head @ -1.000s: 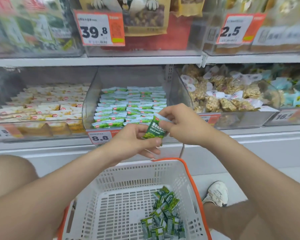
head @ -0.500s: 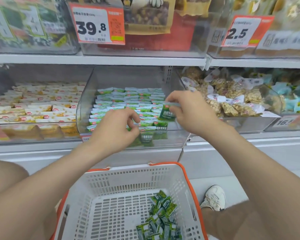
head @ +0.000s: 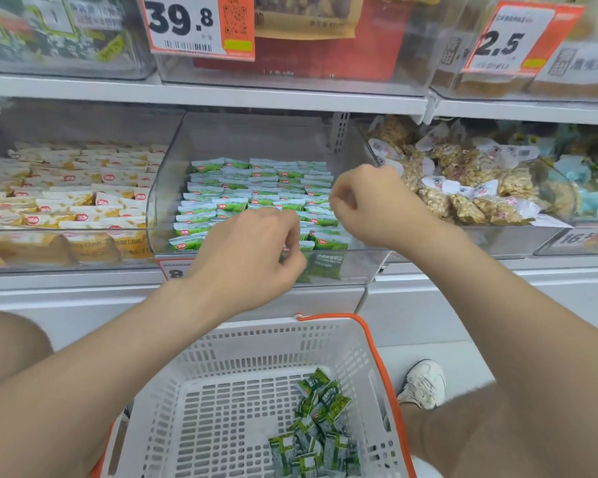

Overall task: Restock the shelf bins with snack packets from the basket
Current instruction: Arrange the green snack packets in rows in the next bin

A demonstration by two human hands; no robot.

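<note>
Curled over the clear bin (head: 168,188) of green packets (head: 256,188) with left hand (head: 252,250) and right hand (head: 373,205), can't tell whether pinching anything, white basket (head: 242,353) below.

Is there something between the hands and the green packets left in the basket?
Nothing visible stands between them. The left hand and right hand are up at the middle bin; the basket below is open on top, and its green packets lie uncovered.

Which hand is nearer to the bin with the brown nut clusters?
Right. The right hand is close beside the nut bin; the left hand is farther left, at the front of the green-packet bin.
</note>
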